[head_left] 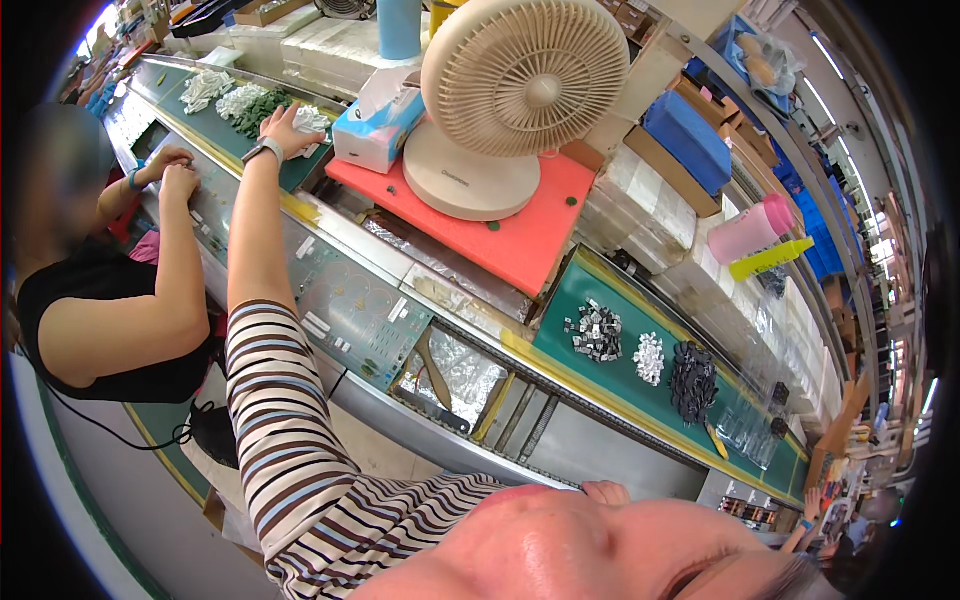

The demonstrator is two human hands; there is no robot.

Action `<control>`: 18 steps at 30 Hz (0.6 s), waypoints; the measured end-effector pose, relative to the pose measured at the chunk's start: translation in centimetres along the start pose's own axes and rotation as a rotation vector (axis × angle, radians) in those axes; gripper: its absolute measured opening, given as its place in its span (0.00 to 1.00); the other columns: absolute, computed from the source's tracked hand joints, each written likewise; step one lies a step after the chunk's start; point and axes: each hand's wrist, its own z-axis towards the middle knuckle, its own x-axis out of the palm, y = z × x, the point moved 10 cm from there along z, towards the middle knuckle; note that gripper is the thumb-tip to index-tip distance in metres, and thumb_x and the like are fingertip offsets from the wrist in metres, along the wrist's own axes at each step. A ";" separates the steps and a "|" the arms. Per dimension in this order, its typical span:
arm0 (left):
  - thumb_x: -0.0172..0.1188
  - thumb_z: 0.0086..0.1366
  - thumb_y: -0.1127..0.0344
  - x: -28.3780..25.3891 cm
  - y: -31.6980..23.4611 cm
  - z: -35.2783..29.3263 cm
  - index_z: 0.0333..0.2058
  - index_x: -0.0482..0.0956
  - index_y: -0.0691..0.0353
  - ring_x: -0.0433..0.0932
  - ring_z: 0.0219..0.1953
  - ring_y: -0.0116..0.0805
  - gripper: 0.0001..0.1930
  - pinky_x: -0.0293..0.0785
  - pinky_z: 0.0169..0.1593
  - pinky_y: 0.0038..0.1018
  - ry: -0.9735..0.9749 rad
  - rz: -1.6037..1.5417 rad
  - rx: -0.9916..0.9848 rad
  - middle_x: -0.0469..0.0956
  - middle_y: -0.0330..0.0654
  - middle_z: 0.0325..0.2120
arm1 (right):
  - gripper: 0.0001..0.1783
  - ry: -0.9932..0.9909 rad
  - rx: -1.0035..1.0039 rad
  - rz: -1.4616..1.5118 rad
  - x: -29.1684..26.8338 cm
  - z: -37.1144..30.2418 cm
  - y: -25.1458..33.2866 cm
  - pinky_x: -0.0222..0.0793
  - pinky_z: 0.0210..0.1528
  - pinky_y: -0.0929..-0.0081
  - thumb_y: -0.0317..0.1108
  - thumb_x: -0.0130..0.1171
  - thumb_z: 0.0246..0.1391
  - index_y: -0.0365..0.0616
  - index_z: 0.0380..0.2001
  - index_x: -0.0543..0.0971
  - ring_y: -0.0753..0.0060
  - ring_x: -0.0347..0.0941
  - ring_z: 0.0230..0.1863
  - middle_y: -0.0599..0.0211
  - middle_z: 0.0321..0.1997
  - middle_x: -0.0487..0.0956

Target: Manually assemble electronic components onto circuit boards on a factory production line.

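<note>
My left hand [286, 132], a watch on its wrist, stretches far out to a pile of small white parts [312, 122] on the green mat. Its fingers look spread, and nothing shows between them. Beside it lie a heap of dark green parts [262, 112] and more white parts [207, 88]. Only some fingers of my right hand [605, 492] show low in the picture; what they hold, if anything, is hidden. Beneath my left forearm, green circuit boards [365, 305] with white and small components lie along the metal line.
A beige fan [470, 185] and a tissue box [378, 125] stand on a red board [530, 245]. A brush [433, 370] lies on foil. Black and white part piles [649, 358] sit on the right-hand green mat [560, 330]. Another person [130, 300] works at left.
</note>
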 end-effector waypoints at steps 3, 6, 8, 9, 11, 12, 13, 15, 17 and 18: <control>0.60 0.37 0.32 -0.1 -0.1 1.3 0.61 0.54 0.39 0.49 0.63 0.52 0.50 0.47 0.63 0.38 -0.028 -0.025 0.038 0.50 0.49 0.62 | 0.21 0.067 -0.005 -0.009 1.4 -0.6 -1.1 0.63 0.44 0.65 0.37 0.57 0.43 0.43 0.44 0.72 0.61 0.68 0.42 0.64 0.38 0.74; 0.58 0.39 0.31 0.5 -2.0 1.7 0.61 0.54 0.37 0.48 0.63 0.50 0.49 0.49 0.63 0.38 -0.016 -0.022 0.039 0.50 0.48 0.62 | 0.22 0.109 0.022 -0.025 1.6 -0.8 -1.1 0.63 0.44 0.65 0.37 0.57 0.44 0.43 0.44 0.72 0.61 0.68 0.41 0.65 0.38 0.74; 0.57 0.39 0.31 -0.6 -1.8 0.1 0.60 0.54 0.36 0.48 0.63 0.49 0.48 0.49 0.63 0.41 0.008 0.000 0.003 0.50 0.47 0.62 | 0.22 0.116 0.005 -0.005 2.0 -0.9 -1.5 0.63 0.44 0.65 0.37 0.57 0.44 0.43 0.44 0.72 0.62 0.69 0.41 0.65 0.38 0.74; 0.57 0.40 0.31 -0.4 -2.4 -0.3 0.60 0.55 0.35 0.48 0.64 0.48 0.47 0.50 0.62 0.43 0.038 0.002 -0.008 0.49 0.45 0.62 | 0.22 0.124 0.026 0.012 1.5 -0.7 -1.2 0.63 0.44 0.65 0.37 0.57 0.44 0.44 0.44 0.72 0.62 0.69 0.41 0.65 0.38 0.74; 0.56 0.40 0.31 -0.3 -3.5 -0.6 0.60 0.55 0.35 0.48 0.64 0.47 0.46 0.50 0.62 0.46 0.064 0.033 -0.015 0.49 0.44 0.63 | 0.21 0.136 0.054 0.023 1.1 -0.3 -0.9 0.63 0.44 0.65 0.37 0.57 0.44 0.44 0.44 0.72 0.62 0.69 0.41 0.65 0.37 0.74; 0.56 0.41 0.31 0.2 -3.7 -0.7 0.59 0.56 0.34 0.48 0.64 0.47 0.45 0.49 0.61 0.50 0.086 0.073 -0.025 0.49 0.42 0.63 | 0.21 0.139 0.053 0.008 1.0 -0.1 -0.8 0.63 0.44 0.65 0.37 0.57 0.44 0.44 0.44 0.72 0.62 0.69 0.41 0.65 0.37 0.74; 0.56 0.41 0.32 0.3 -3.4 -0.6 0.58 0.58 0.34 0.48 0.64 0.46 0.43 0.49 0.60 0.54 0.072 0.075 -0.026 0.49 0.41 0.63 | 0.21 0.145 0.050 -0.004 0.8 -0.1 -0.6 0.63 0.44 0.65 0.37 0.57 0.44 0.45 0.44 0.72 0.62 0.69 0.41 0.65 0.37 0.74; 0.55 0.44 0.33 0.2 -3.3 -0.5 0.56 0.63 0.36 0.50 0.63 0.45 0.39 0.51 0.59 0.54 0.051 0.066 -0.014 0.53 0.41 0.61 | 0.21 0.144 0.048 0.009 0.9 -0.1 -0.8 0.63 0.44 0.65 0.36 0.57 0.44 0.45 0.44 0.72 0.61 0.69 0.41 0.65 0.37 0.74; 0.54 0.45 0.33 0.0 -2.3 -0.6 0.55 0.65 0.38 0.52 0.62 0.45 0.37 0.53 0.58 0.53 0.036 0.060 -0.021 0.57 0.42 0.60 | 0.21 0.146 0.032 0.028 1.1 0.0 -0.7 0.63 0.43 0.65 0.36 0.57 0.44 0.45 0.44 0.72 0.61 0.69 0.41 0.64 0.37 0.74; 0.54 0.46 0.34 -0.1 -2.6 -0.5 0.55 0.65 0.38 0.54 0.61 0.45 0.36 0.54 0.58 0.53 0.019 0.048 -0.016 0.58 0.42 0.59 | 0.21 0.129 0.039 0.037 1.0 0.1 -0.8 0.63 0.43 0.65 0.36 0.57 0.44 0.45 0.44 0.72 0.61 0.69 0.41 0.64 0.38 0.74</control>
